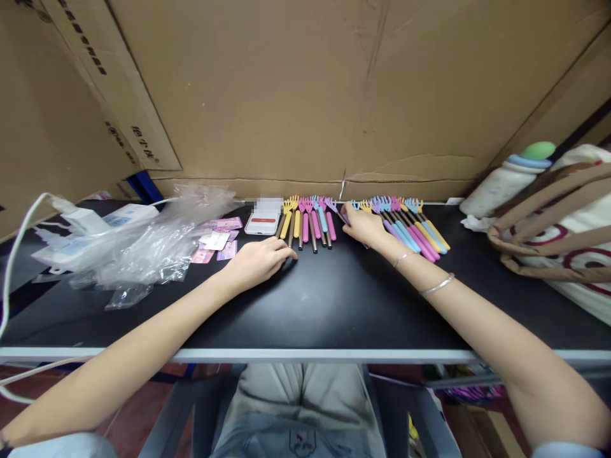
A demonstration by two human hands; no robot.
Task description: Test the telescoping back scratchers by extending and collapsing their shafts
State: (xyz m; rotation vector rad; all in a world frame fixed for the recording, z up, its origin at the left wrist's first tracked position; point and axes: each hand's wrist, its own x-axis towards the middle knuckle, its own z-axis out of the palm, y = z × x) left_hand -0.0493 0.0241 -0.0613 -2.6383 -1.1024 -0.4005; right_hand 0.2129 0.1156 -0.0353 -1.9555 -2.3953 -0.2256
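Scratchers line the worktop; the right hand bends over some, the left hand curls loosely nearby (whether either grip holds any cannot be told). A careless drag could skew neighbours.

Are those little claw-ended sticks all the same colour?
No: the claw-ended sticks show yellow, pink, blue and purple parts.

Claw-tipped sticks, pink, yellow, blue, side by side
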